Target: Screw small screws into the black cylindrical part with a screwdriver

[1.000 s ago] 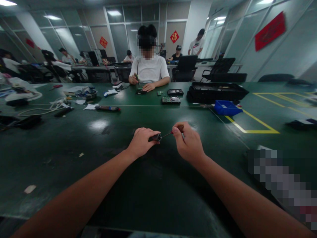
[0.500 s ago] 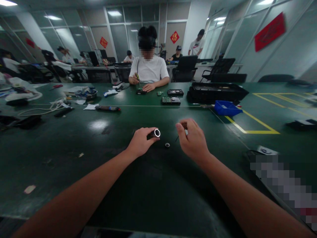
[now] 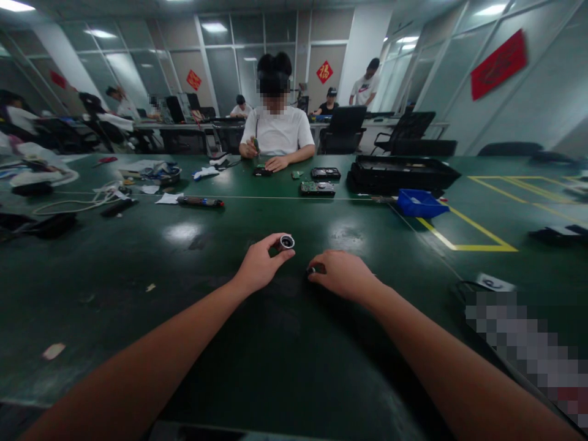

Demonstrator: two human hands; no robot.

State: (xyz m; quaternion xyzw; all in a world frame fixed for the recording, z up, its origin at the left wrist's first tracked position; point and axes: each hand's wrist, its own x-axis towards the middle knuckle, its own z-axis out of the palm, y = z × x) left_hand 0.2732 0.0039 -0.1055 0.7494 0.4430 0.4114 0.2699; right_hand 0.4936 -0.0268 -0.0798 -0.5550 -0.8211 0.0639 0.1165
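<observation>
My left hand [image 3: 261,263] is closed round a short dark tube, like a flashlight body [image 3: 286,242]. The tube's open, silver-rimmed end faces up and toward me, and its other end is hidden in the palm. Low over the green table, just to the right, my right hand [image 3: 346,274] has its thumb and fingertips closed at a small round dark part [image 3: 311,270] with a pale top. The fingers partly cover this part. I cannot see the thin screwdriver; whether it is in the right palm is hidden.
Across the green table [image 3: 239,380] a person in a white shirt [image 3: 278,131] works on a small device. Hard drives [image 3: 316,187], a black tray [image 3: 404,173] and a blue bin [image 3: 421,202] stand ahead. A dark screwdriver-like tool [image 3: 201,201] and white cable [image 3: 98,199] lie left.
The small round part came out of the tube onto the table. My right hand drew the screwdriver away, then came down to that part. My left hand tipped the tube's open end upward.
</observation>
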